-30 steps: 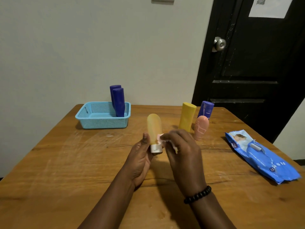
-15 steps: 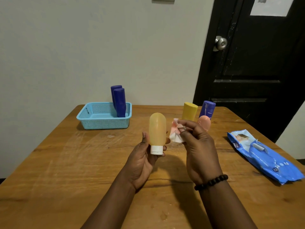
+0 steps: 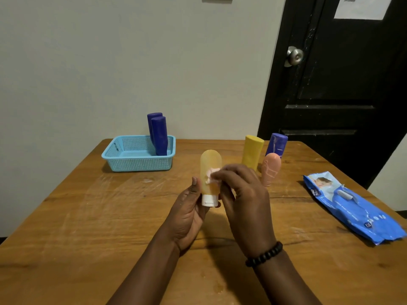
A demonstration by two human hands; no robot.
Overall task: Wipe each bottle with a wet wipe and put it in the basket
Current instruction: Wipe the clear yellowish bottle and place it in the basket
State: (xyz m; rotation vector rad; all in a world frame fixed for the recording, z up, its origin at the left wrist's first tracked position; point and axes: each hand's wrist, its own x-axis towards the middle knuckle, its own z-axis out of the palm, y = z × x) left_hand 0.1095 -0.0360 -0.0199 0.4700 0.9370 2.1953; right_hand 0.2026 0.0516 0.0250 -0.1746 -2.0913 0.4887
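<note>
The left hand (image 3: 187, 214) is holding the orange bottle (image 3: 210, 170) upright above the wooden table (image 3: 88, 216), with the white cap (image 3: 208, 200) pointing down. The thumb is lying along the left side of the bottle and the other fingers are curling behind it, near the cap. The right hand (image 3: 244, 201) is pinching a crumpled wet wipe (image 3: 211, 173) between its fingertips and is pressing it against the middle of the orange bottle.

The blue basket (image 3: 123, 158) is standing at the far left part of the table, near the wall. Two dark blue bottles (image 3: 159, 137) are standing inside it, at its right end, and they are touching each other. Behind the right hand, a yellow bottle (image 3: 252, 151), a purple bottle (image 3: 277, 144) and a pink bottle (image 3: 270, 169) are standing close together on the table. The pink one is the nearest of the three. The blue pack of wipes (image 3: 354, 208) is lying flat at the right side of the table. A black bead bracelet (image 3: 264, 254) is sitting on the right wrist
</note>
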